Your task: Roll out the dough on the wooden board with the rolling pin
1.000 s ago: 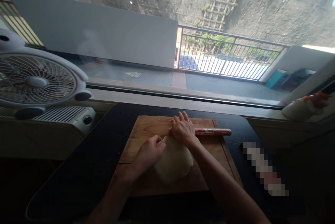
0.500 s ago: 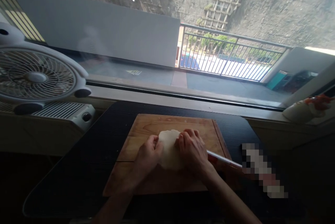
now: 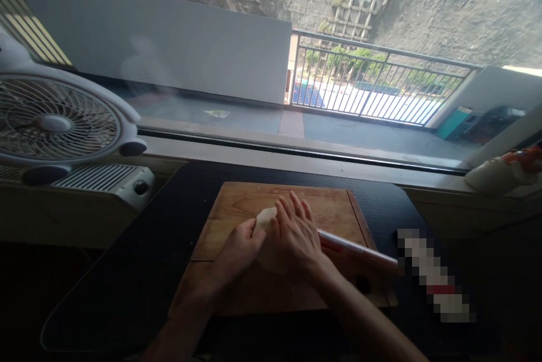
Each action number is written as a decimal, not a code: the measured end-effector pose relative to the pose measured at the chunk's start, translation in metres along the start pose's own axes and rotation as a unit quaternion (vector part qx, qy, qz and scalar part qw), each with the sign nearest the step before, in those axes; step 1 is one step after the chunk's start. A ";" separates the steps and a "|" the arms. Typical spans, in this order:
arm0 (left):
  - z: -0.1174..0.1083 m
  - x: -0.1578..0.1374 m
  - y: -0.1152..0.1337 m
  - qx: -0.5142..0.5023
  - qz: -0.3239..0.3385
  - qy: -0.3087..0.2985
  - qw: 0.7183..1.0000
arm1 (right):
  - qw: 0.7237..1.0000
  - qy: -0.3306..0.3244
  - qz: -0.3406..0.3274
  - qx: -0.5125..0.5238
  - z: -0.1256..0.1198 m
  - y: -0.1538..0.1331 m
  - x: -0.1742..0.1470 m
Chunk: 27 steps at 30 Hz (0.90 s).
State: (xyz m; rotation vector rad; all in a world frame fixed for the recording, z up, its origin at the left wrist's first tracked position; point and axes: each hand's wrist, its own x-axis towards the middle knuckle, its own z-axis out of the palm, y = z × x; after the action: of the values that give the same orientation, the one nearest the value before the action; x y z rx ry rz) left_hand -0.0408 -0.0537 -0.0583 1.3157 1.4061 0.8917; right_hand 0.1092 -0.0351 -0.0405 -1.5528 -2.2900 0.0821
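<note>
A thin, pale round of dough (image 3: 271,254) lies on the wooden cutting board (image 3: 326,206), partly covered by both hands. My left hand (image 3: 241,243) grips its left edge between thumb and curled fingers. Over the right part of the dough rests my right hand (image 3: 296,229), palm down, with its fingers stretched out and slightly apart. How firmly the palm presses cannot be seen. Just right of that hand, a long shiny rod with red markings (image 3: 359,252) lies slantwise across the board; its left end is hidden behind the hand.
The board sits on a black table (image 3: 139,249). A blurred-out object (image 3: 436,274) lies at the table's right side. On the left, a white fan (image 3: 55,119) stands by a ridged white unit (image 3: 114,181). Behind the table runs a window sill (image 3: 237,156), with a white pot (image 3: 491,175) at right.
My right hand has moved slightly left over the dough, and its bent fingers have straightened. More of the rod shows. My left hand stays at the dough's left edge.
</note>
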 end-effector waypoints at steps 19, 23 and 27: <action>0.000 -0.003 -0.001 -0.029 -0.016 -0.041 0.999 | 0.991 -0.091 0.093 -0.025 -0.001 0.038 0.063; -0.001 -0.006 0.006 -0.029 -0.005 -0.010 1.000 | 0.999 -0.037 0.002 0.005 0.002 0.009 0.015; 0.000 -0.007 0.011 -0.015 0.007 0.013 1.000 | 0.999 -0.028 -0.015 0.004 0.005 0.002 0.005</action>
State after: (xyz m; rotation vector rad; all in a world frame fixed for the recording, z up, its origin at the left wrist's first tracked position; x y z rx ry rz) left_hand -0.0383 -0.0591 -0.0465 1.2961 1.4003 0.9388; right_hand 0.1077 -0.0286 -0.0446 -1.5302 -2.3523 0.1289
